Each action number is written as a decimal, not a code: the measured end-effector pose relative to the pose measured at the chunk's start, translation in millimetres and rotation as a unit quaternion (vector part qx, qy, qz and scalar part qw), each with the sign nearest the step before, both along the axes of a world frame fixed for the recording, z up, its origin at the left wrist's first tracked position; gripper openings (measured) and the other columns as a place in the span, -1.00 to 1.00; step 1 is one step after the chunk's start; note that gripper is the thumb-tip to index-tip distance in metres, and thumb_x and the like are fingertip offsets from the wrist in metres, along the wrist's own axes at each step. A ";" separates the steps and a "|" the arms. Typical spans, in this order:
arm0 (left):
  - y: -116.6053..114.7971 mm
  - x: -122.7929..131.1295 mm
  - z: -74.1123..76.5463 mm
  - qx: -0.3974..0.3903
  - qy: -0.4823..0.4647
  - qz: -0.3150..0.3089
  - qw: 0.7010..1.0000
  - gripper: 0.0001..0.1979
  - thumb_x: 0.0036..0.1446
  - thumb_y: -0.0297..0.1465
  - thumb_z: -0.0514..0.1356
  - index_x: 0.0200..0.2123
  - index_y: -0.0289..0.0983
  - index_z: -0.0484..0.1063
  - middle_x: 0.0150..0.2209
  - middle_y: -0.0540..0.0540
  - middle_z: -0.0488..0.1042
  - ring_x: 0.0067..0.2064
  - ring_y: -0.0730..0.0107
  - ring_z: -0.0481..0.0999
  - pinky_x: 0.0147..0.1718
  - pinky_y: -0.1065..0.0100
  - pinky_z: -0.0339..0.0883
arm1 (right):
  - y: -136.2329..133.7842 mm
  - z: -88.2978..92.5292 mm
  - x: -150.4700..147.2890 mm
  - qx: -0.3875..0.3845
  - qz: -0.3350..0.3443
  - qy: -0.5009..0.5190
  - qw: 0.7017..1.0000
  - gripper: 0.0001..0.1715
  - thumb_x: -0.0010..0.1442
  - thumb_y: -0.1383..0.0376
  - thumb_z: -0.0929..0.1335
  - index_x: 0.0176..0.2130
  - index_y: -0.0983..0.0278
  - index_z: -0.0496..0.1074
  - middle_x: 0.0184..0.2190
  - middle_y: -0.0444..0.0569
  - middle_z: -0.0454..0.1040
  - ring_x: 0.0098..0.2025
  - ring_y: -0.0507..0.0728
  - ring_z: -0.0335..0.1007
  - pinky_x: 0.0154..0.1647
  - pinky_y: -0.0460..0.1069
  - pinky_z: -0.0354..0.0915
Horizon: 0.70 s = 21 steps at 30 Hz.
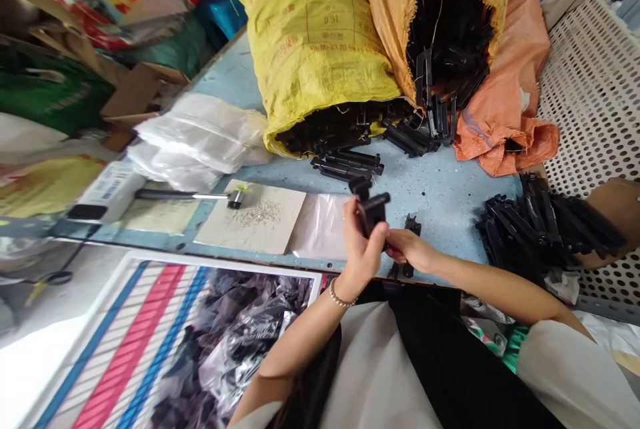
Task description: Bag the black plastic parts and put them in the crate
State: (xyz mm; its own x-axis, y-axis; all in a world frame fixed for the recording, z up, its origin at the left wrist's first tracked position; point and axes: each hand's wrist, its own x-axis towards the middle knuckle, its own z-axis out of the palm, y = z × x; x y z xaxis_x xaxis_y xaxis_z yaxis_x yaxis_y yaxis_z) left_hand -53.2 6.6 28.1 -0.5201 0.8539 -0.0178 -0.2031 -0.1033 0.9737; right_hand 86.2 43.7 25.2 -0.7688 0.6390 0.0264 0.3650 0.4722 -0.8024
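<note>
My left hand [361, 242] is closed around black plastic parts [374, 210], which stick up above the fingers over the table's front edge. My right hand [407, 249] meets them from the right, its fingers bent at their lower end; what exactly those fingertips grip is hidden. Just behind the right hand, another black part [413, 224] lies on the blue table. Beyond the hands, several long black parts [350, 164] lie before the mouth of a yellow woven sack [320, 36].
A hammer [210, 196] rests across a crumb-strewn board [270, 229], beside clear plastic bags [200, 136]. An orange sack [395, 9] spills black parts. More are piled [530, 222] at right, near a perforated white basket [595, 82]. A striped bin [135, 342] holds crumpled dark plastic.
</note>
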 end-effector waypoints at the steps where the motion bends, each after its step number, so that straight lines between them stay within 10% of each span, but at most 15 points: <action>1: -0.9 -0.2 1.5 0.010 0.004 0.009 1.000 -0.31 -0.09 0.12 0.36 -0.03 -0.24 0.41 -0.21 -0.10 0.47 -0.22 0.31 0.48 -0.27 0.33 0.38 | -0.9 1.4 2.2 0.001 0.000 -0.013 1.000 -0.30 0.47 0.03 -0.09 -0.42 0.22 0.31 -0.60 -0.20 0.21 -0.53 0.05 0.12 -0.50 -0.06 0.18; 7: 5.9 -1.6 20.8 -0.108 -0.224 -0.148 0.957 -0.49 0.03 0.06 0.31 -0.20 -0.26 0.42 -0.52 0.05 0.33 -0.56 0.53 0.29 -0.62 0.46 0.13 | 7.6 12.8 17.6 0.212 0.099 -0.019 0.972 -0.52 0.37 -0.07 0.22 -0.37 0.23 0.35 -0.42 0.00 0.38 -0.32 0.15 0.25 -0.30 0.05 0.23; 11: 3.5 2.9 20.2 -0.044 -0.180 -0.099 0.978 -0.50 -0.01 0.03 0.36 -0.24 -0.23 0.35 -0.55 0.11 0.31 -0.57 0.56 0.29 -0.58 0.48 0.17 | -12.1 12.3 17.8 -0.032 0.029 0.009 0.999 -0.45 0.46 0.00 0.08 -0.35 0.25 0.33 -0.46 -0.09 0.36 -0.41 0.06 0.26 -0.38 -0.02 0.22; 15: 5.4 0.5 -9.4 -0.057 -0.140 -0.090 0.984 -0.43 -0.09 -0.12 0.44 -0.11 -0.19 0.26 -0.44 0.11 0.40 -0.50 0.51 0.41 -0.49 0.45 0.29 | -2.8 9.5 18.3 -0.188 0.042 -0.066 0.979 -0.41 0.43 -0.06 0.12 -0.34 0.27 0.40 -0.48 -0.13 0.42 -0.46 0.03 0.32 -0.40 -0.06 0.23; 18: 8.1 2.4 -45.5 -0.111 -0.103 -0.081 0.985 -0.50 0.00 -0.15 0.37 -0.06 -0.22 0.30 -0.28 -0.02 0.48 -0.27 0.35 0.54 -0.25 0.32 0.43 | 52.7 -0.1 16.3 -0.073 0.007 -0.105 0.992 -0.48 0.43 -0.02 0.15 -0.26 0.25 0.46 -0.37 -0.08 0.50 -0.31 0.10 0.41 -0.24 -0.01 0.29; 21: 5.6 14.8 -78.7 -0.124 0.052 -0.109 0.985 -0.63 0.14 -0.21 0.25 -0.04 -0.28 0.39 -0.06 -0.21 0.49 0.06 0.11 0.48 0.10 0.05 0.33 | 128.2 -13.5 9.7 0.139 -0.164 -0.111 0.970 -0.64 0.43 0.22 0.15 -0.04 0.26 0.46 -0.07 0.09 0.49 0.02 0.21 0.35 0.11 0.11 0.23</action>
